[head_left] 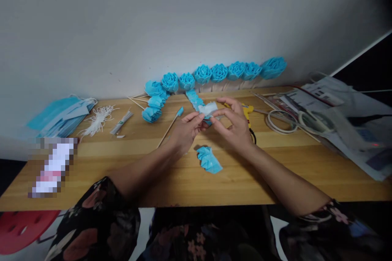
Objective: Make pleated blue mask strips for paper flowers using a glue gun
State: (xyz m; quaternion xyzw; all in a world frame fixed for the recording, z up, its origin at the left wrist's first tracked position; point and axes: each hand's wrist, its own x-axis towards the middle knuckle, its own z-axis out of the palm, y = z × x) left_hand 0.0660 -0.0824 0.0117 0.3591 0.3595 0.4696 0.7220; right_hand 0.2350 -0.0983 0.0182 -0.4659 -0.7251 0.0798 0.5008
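Over the middle of the table, a small piece of white and light-blue mask fabric [208, 109] is pinched between my two hands. My left hand [187, 129] grips its lower left side with thumb and fingers. On the right side, thumb and index finger of my right hand [235, 125] close on the edge, the other fingers raised. Behind the piece lie blue folded petals [193, 98] in a row, partly covered. Nearer me is a small bunch of blue petals [210, 160]. A wooden stick [167, 130] with a blue tip rests left of my left hand.
Finished blue fabric flowers [219, 72] line the wall. A yellow glue gun [248, 110] lies behind my right hand. Blue masks [61, 116], white ear loops [99, 120] and a wire bundle [121, 122] are at left; cables [281, 121] and plastic-covered papers [343, 118] at right.
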